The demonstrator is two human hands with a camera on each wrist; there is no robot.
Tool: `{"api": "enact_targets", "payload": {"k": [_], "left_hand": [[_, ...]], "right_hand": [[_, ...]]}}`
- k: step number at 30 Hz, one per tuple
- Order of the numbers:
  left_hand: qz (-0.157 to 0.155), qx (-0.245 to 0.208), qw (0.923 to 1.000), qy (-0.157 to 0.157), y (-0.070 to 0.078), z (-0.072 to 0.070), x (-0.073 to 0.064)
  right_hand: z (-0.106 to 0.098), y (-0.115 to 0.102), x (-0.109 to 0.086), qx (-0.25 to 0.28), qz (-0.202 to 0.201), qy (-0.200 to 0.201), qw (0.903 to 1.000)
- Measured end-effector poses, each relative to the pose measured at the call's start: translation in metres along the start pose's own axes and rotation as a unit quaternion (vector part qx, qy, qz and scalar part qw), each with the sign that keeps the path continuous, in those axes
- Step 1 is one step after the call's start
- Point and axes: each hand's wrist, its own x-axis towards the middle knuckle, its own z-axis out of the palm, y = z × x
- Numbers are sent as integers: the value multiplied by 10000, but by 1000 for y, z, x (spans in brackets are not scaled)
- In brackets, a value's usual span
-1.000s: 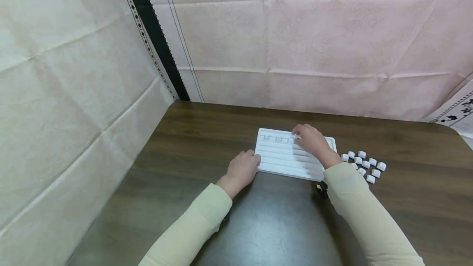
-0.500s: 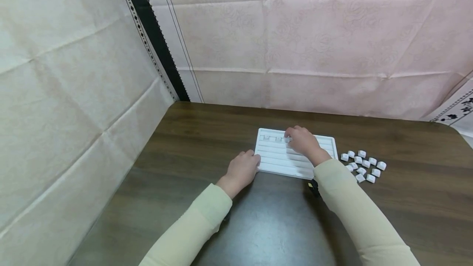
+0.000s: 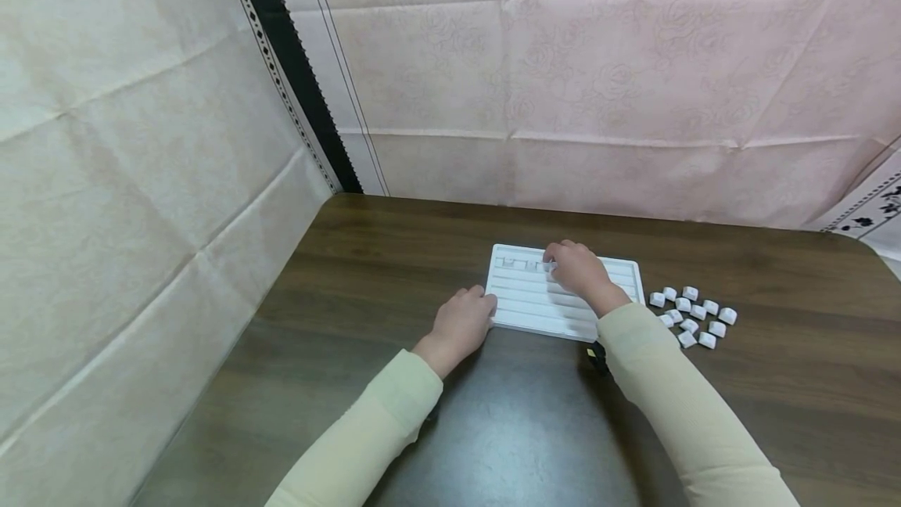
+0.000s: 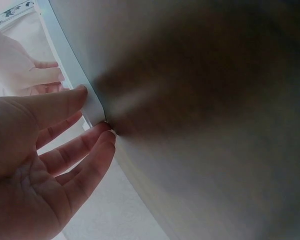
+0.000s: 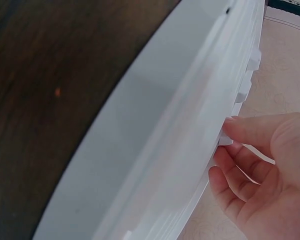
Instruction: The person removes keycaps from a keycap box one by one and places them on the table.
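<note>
A white tray (image 3: 536,313) with ridged rows lies on the table. My left hand (image 3: 461,321) holds its near left corner; in the left wrist view the thumb (image 4: 72,100) presses the front wall and fingertips meet the side. Over the tray's back row, my right hand (image 3: 577,268) pinches a small white keycap (image 5: 225,140) between thumb and fingers. More white keycaps (image 5: 245,91) stand in that row, to the left of the pinched one in the head view. My right hand hides part of the row.
Several loose white keycaps (image 3: 697,311) lie scattered on the table to the right of the tray, beside the right sleeve (image 3: 676,382). The brown wooden table (image 3: 394,241) ends at the back against a pale cloth wall (image 3: 598,100).
My right hand has moved left along the tray's back row, then stayed nearly still over the last half second. The left hand and the tray have not moved.
</note>
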Motion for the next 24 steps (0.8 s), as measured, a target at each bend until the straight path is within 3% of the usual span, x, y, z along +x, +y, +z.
{"api": "enact_targets", "payload": {"k": [8,24], "left_hand": [[14,-25,10000,24,0,-2,-1],[-19,-86,10000,-18,0,-1,-1]], "right_hand": [[-10,7,-7,87,-170,205,9996],[-35,62,-39,117,310,306,9990]]}}
